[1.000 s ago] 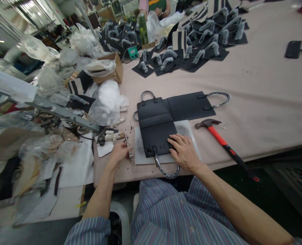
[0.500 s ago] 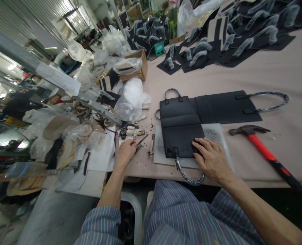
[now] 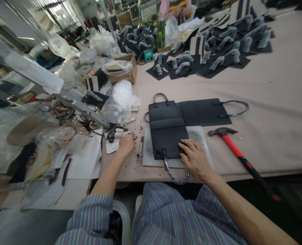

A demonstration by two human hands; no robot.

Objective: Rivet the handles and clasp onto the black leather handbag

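The left hand had just shifted: a second earlier it had been at the slim metal tool, and half a second earlier thin rods had shown at its fingers. Now the metal tool lay free, at about 8 o'clock from the black panel, and the left hand was farther out, between 8 and 9 o'clock, beside the white cylinders. Its fingers looked drawn together, but whether that grip was clamped on anything could not be told.

The right hand had stayed at the panel's 4 o'clock corner, its grip apart, the fingers laid over the edge without closing. The panel rested partly on a pale board near the front of the desk, its film-wrapped handle pointing to 6 o'clock. The shift seemed to mean that the left hand was busy among the small tools while the right kept the work steady. The hammer lay untouched between 3 and 4 o'clock.
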